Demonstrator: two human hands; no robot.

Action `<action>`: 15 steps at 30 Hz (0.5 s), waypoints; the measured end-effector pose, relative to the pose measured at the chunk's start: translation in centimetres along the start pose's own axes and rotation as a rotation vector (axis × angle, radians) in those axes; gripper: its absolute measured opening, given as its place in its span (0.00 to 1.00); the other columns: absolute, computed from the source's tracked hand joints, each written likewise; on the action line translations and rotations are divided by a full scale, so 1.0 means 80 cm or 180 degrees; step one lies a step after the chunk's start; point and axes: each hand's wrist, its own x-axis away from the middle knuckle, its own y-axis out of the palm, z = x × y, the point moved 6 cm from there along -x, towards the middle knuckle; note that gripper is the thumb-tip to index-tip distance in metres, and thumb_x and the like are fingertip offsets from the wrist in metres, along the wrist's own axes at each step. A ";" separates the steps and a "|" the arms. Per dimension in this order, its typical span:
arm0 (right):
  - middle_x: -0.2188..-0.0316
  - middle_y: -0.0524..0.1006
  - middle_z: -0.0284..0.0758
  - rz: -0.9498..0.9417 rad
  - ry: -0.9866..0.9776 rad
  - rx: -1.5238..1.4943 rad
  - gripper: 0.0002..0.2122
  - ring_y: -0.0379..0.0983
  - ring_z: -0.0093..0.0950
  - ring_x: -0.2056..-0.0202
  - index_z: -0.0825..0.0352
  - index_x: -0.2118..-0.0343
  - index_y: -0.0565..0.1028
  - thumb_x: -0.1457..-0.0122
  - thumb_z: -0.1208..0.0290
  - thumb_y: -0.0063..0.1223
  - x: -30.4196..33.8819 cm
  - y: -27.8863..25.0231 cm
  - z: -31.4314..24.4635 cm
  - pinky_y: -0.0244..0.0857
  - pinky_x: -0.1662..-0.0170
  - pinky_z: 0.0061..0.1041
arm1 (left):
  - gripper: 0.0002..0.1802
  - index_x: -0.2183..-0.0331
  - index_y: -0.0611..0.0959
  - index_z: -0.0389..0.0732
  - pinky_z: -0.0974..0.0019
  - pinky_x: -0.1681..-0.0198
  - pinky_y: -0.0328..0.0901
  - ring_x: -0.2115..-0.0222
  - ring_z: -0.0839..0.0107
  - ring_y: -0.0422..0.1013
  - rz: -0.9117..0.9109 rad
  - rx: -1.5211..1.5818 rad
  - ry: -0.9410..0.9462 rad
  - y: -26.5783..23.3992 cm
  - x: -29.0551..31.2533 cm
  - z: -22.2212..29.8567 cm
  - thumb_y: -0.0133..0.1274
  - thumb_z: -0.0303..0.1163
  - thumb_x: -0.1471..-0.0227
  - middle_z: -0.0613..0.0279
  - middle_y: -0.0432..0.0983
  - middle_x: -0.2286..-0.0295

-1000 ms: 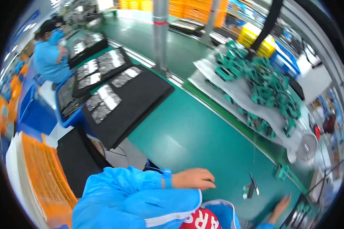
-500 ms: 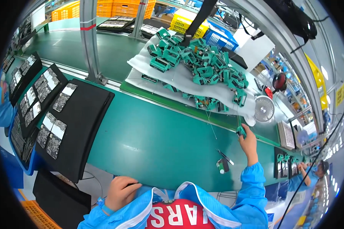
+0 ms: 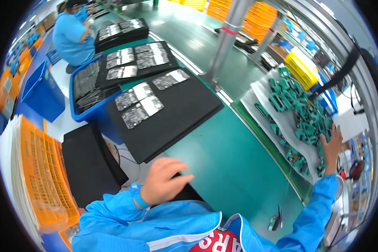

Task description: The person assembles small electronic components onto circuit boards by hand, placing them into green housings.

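Two grips: both mine, bare, in blue sleeves.
Right grip: my right hand (image 3: 332, 145), arm stretched far out, fingers spread open on the pile of green parts (image 3: 300, 107); whether a part sits under the palm I cannot tell.
Left grip: my left hand (image 3: 164, 180), fingers loosely open, holding nothing, resting over the near edge of the green surface (image 3: 231, 164) just above a dark pad's corner.
Green parts: heaped on a white sheet (image 3: 287, 130) on a raised ledge at the far right side of the surface.
Small item: one green-and-black part (image 3: 276, 218) lying alone on the surface near my right elbow.
Black trays: one large tray (image 3: 176, 109) just beyond my left hand, carrying grey circuit boards (image 3: 140, 105); more trays in a row behind it.
Black panel: (image 3: 88, 164) standing beside the surface at my left.
Orange crate: (image 3: 42, 172) far left, beside a blue bin (image 3: 42, 90).
Co-worker: a person in blue (image 3: 71, 35) at the far trays.
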 end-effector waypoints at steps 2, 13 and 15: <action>0.37 0.65 0.45 0.0575 -0.0342 -0.0554 0.25 0.61 0.47 0.39 0.60 0.40 0.70 0.41 0.65 0.56 -0.021 -0.026 -0.088 0.53 0.37 0.46 | 0.20 0.60 0.84 0.45 0.49 0.48 0.63 0.50 0.50 0.67 0.0342 -0.0643 -0.0597 -0.032 0.021 -0.023 0.63 0.25 0.60 0.54 0.72 0.53; 0.54 0.78 0.47 -0.1240 -0.0888 -0.3634 0.18 0.74 0.48 0.53 0.68 0.49 0.75 0.38 0.62 0.50 -0.035 -0.021 -0.599 0.68 0.49 0.43 | 0.29 0.40 0.69 0.40 0.57 0.33 0.46 0.37 0.57 0.54 0.0818 -0.0200 -0.2648 -0.052 0.112 -0.156 0.54 0.34 0.42 0.53 0.62 0.41; 0.65 0.79 0.46 -0.0306 -0.0953 -0.3941 0.14 0.77 0.47 0.61 0.68 0.59 0.78 0.45 0.65 0.53 -0.036 -0.054 -0.653 0.69 0.58 0.47 | 0.28 0.40 0.68 0.37 0.57 0.35 0.49 0.37 0.58 0.55 0.1015 0.0008 -0.2806 -0.080 0.119 -0.149 0.51 0.31 0.41 0.54 0.62 0.40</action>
